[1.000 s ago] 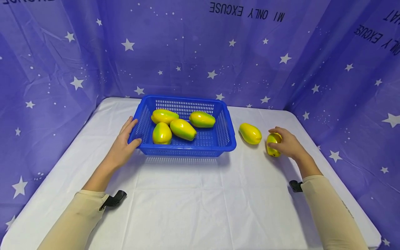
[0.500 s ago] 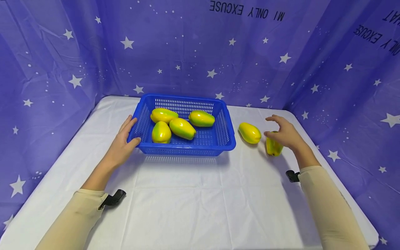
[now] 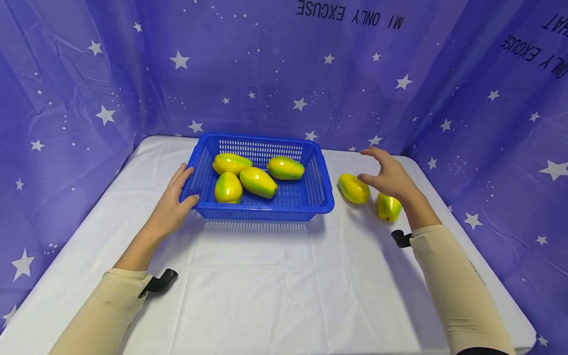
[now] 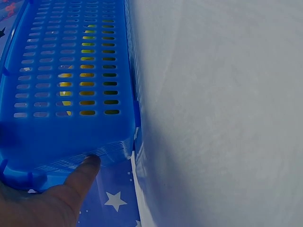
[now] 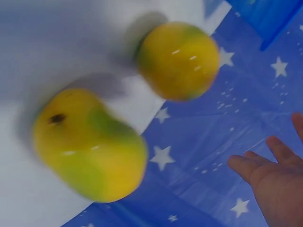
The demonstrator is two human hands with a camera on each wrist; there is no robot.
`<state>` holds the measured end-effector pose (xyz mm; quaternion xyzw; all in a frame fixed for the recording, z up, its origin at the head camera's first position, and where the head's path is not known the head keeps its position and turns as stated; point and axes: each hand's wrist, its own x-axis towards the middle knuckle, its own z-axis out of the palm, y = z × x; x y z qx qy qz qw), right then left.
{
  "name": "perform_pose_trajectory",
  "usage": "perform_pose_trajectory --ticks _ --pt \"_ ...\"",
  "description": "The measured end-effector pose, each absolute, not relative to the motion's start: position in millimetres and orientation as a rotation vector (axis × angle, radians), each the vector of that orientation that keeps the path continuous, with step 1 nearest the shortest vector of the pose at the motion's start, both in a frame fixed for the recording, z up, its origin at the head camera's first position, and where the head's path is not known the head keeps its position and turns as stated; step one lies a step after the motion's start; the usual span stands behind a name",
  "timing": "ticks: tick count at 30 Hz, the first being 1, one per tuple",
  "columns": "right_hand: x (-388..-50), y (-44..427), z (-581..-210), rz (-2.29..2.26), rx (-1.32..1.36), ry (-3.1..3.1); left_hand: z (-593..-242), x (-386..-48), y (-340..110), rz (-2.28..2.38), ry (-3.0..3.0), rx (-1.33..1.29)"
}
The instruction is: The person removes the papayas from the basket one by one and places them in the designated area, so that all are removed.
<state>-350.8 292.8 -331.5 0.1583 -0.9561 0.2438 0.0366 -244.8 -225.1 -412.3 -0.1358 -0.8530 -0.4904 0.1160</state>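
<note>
A blue perforated basket (image 3: 262,209) holds several yellow-green fruits, one of them a fruit (image 3: 259,182) near its middle. My left hand (image 3: 169,207) rests on the basket's left end, fingers and thumb spread along the rim; in the left wrist view the thumb (image 4: 83,179) touches the basket (image 4: 66,137). To the basket's right lie a yellow fruit (image 3: 353,191) and a greener fruit (image 3: 388,208). My right hand (image 3: 390,176) hovers above and beside them, holding nothing, its fingers apart. The right wrist view shows the hand (image 5: 277,182) clear of both fruits, the nearer fruit (image 5: 90,146) blurred.
A white cloth (image 3: 262,286) covers the table. Purple curtains with white stars (image 3: 284,74) stand behind the table and along both sides. Black devices are strapped at both wrists, the left device (image 3: 160,282) just above the cloth.
My right hand has let go of the greener fruit, lifted off it and moved left and away, toward the yellow fruit. The greener fruit stays on the cloth. My left hand has hardly moved.
</note>
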Motion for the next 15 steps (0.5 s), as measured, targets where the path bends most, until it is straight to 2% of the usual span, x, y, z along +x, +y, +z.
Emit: perform_pose_trajectory --ticks 15 --pt "-347.2 235.8 -315.5 0.820 0.694 -2.831 -411.7 -244.8 -224.6 -1.433 -2.496 -0.398"
